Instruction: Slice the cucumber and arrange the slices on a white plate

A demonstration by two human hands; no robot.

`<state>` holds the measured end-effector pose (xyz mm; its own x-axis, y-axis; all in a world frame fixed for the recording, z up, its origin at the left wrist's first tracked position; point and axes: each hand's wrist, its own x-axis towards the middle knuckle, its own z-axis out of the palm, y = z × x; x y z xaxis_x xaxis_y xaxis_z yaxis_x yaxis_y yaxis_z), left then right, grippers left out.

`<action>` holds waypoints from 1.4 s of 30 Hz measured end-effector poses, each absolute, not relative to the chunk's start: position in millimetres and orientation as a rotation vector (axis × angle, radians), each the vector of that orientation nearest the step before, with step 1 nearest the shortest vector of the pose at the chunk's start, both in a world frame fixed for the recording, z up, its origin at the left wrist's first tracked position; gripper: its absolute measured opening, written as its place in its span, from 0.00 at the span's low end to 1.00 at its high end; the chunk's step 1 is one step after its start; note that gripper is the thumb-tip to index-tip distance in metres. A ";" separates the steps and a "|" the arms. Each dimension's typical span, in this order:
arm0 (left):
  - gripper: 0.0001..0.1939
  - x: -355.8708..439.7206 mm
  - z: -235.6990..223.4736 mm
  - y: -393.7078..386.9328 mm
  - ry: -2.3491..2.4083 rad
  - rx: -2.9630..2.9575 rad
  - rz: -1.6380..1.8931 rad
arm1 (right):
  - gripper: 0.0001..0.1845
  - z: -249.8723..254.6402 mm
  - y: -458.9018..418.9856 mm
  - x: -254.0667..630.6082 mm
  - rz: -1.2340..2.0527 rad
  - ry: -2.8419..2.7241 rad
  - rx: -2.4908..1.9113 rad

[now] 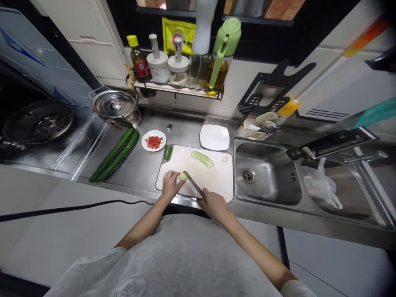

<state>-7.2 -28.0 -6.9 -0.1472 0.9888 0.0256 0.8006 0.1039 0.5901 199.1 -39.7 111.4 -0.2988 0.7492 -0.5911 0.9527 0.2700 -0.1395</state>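
My left hand [170, 184] is closed on a short peeled cucumber piece [183, 176] resting on the white cutting board [216, 181]. My right hand [213, 203] grips the handle of a knife [193, 182], whose blade tip touches the cucumber piece. A row of several cucumber slices [202, 159] lies further back on the board. A green cucumber end [168, 152] sits at the board's left edge.
Two whole cucumbers [116, 155] lie left on the steel counter, beside a small dish of chopped red chili [154, 141]. An empty white plate [214, 137] is behind the board. A pot [116, 106] is back left; the sink [266, 173] is right.
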 end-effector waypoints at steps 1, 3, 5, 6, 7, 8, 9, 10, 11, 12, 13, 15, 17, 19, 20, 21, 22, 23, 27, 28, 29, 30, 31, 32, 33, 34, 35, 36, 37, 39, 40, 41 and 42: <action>0.20 -7.3 -7.3 -29.4 2.005 1.751 0.700 | 0.14 111.8 -39.8 197.0 -0.679 2.145 1.517; 0.18 -7.3 -8.3 -31.6 1.996 1.758 0.729 | 0.14 111.6 -39.9 194.2 -0.680 2.155 1.487; 0.15 -7.2 -10.1 -33.0 2.000 1.766 0.735 | 0.14 110.3 -40.0 192.8 -0.674 2.159 1.477; 0.14 -7.3 -11.1 -33.5 2.005 1.770 0.732 | 0.13 109.4 -40.2 192.5 -0.671 2.160 1.476; 0.14 -7.5 -12.3 -33.7 2.008 1.776 0.728 | 0.13 108.4 -40.4 192.3 -0.665 2.164 1.478; 0.14 -7.7 -13.5 -34.0 2.009 1.783 0.726 | 0.13 107.4 -40.7 192.3 -0.658 2.167 1.480; 0.14 -8.0 -14.6 -34.1 2.008 1.791 0.727 | 0.13 106.5 -41.0 192.2 -0.651 2.170 1.481; 0.14 -8.3 -15.6 -34.2 2.006 1.798 0.729 | 0.13 105.7 -41.2 192.2 -0.643 2.174 1.482; 0.14 -8.6 -16.4 -34.3 2.005 1.803 0.731 | 0.14 105.0 -41.3 192.1 -0.637 2.179 1.481; 0.14 -8.7 -16.9 -34.4 2.005 1.806 0.731 | 0.14 104.5 -41.3 191.9 -0.631 2.185 1.479; 0.14 -8.8 -17.3 -34.5 2.007 1.807 0.731 | 0.14 104.2 -41.3 191.7 -0.626 2.192 1.476; 0.14 -8.6 -17.3 -34.7 2.009 1.807 0.739 | 0.13 103.9 -40.9 191.1 -0.618 2.201 1.466; 0.13 -8.2 -16.7 -34.9 2.007 1.807 0.747 | 0.14 104.0 -40.6 190.4 -0.607 2.201 1.460; 0.13 -7.9 -16.1 -35.0 2.010 1.805 0.743 | 0.14 104.3 -40.4 189.5 -0.600 2.198 1.459; 0.13 -7.7 -15.9 -35.0 2.015 1.802 0.737 | 0.14 104.5 -40.4 189.1 -0.599 2.197 1.459; 0.13 -7.6 -15.9 -35.0 2.019 1.800 0.732 | 0.14 104.7 -40.3 188.7 -0.598 2.196 1.459; 0.13 -7.6 -16.0 -35.0 2.022 1.798 0.730 | 0.14 104.9 -40.2 188.2 -0.600 2.192 1.461; 0.13 -7.6 -16.2 -35.0 2.021 1.797 0.729 | 0.14 105.1 -40.1 187.8 -0.602 2.184 1.462; 0.13 -7.6 -17.7 -34.9 2.021 1.793 0.732 | 0.15 105.2 -38.8 186.6 -0.619 2.157 1.457; 0.13 -7.6 -18.0 -34.9 2.022 1.792 0.732 | 0.15 104.8 -38.4 186.4 -0.618 2.160 1.452; 0.13 -7.5 -18.2 -34.9 2.023 1.793 0.733 | 0.15 104.4 -38.1 186.3 -0.614 2.167 1.447; 0.13 -7.5 -18.4 -35.0 2.023 1.795 0.734 | 0.15 104.0 -37.8 186.2 -0.609 2.169 1.445; 0.14 -7.5 -18.5 -35.1 2.022 1.798 0.736 | 0.15 103.5 -37.6 186.1 -0.604 2.171 1.444; 0.14 -7.5 -18.5 -35.2 2.021 1.802 0.739 | 0.15 103.1 -37.3 186.0 -0.602 2.169 1.445; 0.14 -7.5 -18.5 -35.3 2.019 1.806 0.743 | 0.15 102.8 -37.1 185.9 -0.604 2.166 1.443; 0.14 -7.6 -18.6 -35.4 2.018 1.809 0.746 | 0.15 102.6 -36.9 185.8 -0.608 2.164 1.441; 0.14 -7.6 -18.6 -35.4 2.018 1.811 0.748 | 0.15 102.3 -36.7 185.6 -0.613 2.162 1.438; 0.14 -7.6 -18.6 -35.5 2.019 1.812 0.747 | 0.15 102.1 -36.5 185.5 -0.617 2.162 1.434; 0.14 -7.6 -18.7 -35.5 2.020 1.811 0.744 | 0.15 101.9 -36.4 185.4 -0.619 2.163 1.430; 0.14 -7.7 -19.0 -35.5 2.022 1.808 0.739 | 0.15 101.0 -36.2 185.4 -0.613 2.171 1.431; 0.14 -7.7 -19.2 -35.4 2.021 1.809 0.740 | 0.15 100.5 -36.1 185.4 -0.609 2.176 1.433; 0.14 -7.7 -19.6 -35.4 2.021 1.811 0.745 | 0.15 99.7 -36.0 185.6 -0.607 2.179 1.435; 0.14 -7.7 -20.0 -35.4 2.020 1.816 0.752 | 0.14 99.0 -35.9 185.7 -0.607 2.181 1.436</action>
